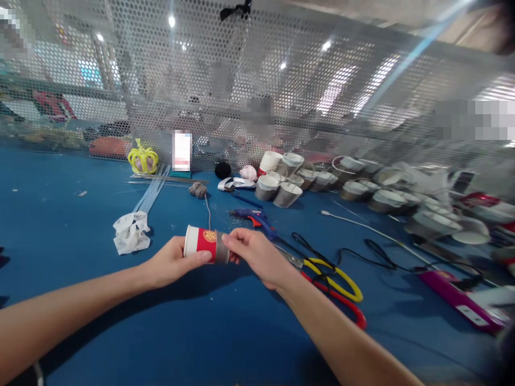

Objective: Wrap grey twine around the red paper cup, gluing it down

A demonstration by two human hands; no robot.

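A red and white paper cup (206, 244) lies sideways in my left hand (177, 261), its white rim pointing left. Grey yarn (221, 249) is wound round the base end of the cup. My right hand (251, 252) is closed at that end, with thumb and fingers pressed against the yarn. From the cup a strand runs up to a small ball of grey yarn (198, 189) on the table. A blue glue gun (255, 219) lies just beyond my right hand. Scissors with yellow and red handles (336, 279) rest beside my right forearm.
Several grey-wrapped cups (287, 194) stand at the back and right. A purple power strip (458, 300) with black cable lies on the right. Crumpled white plastic (132, 233) is on the left; a lit phone (182, 151) stands before the perforated metal screen (217, 80).
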